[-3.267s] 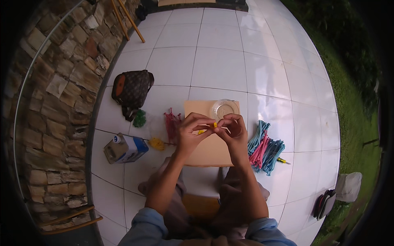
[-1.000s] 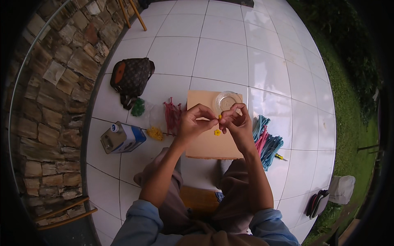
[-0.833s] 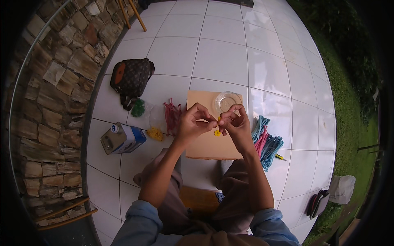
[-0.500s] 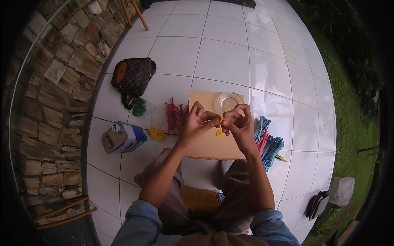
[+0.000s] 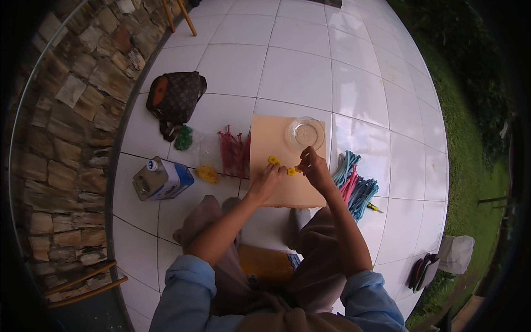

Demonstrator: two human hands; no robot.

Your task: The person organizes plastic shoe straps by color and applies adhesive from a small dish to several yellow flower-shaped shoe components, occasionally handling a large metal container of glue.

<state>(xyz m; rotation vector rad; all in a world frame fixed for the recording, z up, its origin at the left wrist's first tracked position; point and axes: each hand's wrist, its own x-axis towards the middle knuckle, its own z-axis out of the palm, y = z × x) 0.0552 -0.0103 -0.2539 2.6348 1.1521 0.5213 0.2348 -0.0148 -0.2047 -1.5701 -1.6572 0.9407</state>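
Observation:
Both my hands work low over a tan board on the floor [image 5: 265, 138]. My left hand [image 5: 266, 183] is closed with fingers bent down at the board, tips beside a yellow flower-shaped piece [image 5: 291, 172]; whether they hold anything is hidden. Another yellow flower [image 5: 273, 160] lies just beyond its knuckles. To the right, my right hand [image 5: 315, 170] pinches a small yellow piece [image 5: 298, 168] between thumb and finger, close to the middle flower. A clear round dish [image 5: 305, 133] sits at the board's far right, beyond my right hand.
Red stems [image 5: 233, 152], yellow pieces in plastic [image 5: 207, 174], a green bundle [image 5: 183, 139], a metal can [image 5: 163, 179] and a dark backpack [image 5: 176, 97] stand left. Blue and pink fuzzy stems [image 5: 354, 185] and a yellow-green tool [image 5: 375, 207] lie right.
My hands have lowered from above the board, where they held one yellow piece together, and moved apart. A second flower now shows on the board by my left hand.

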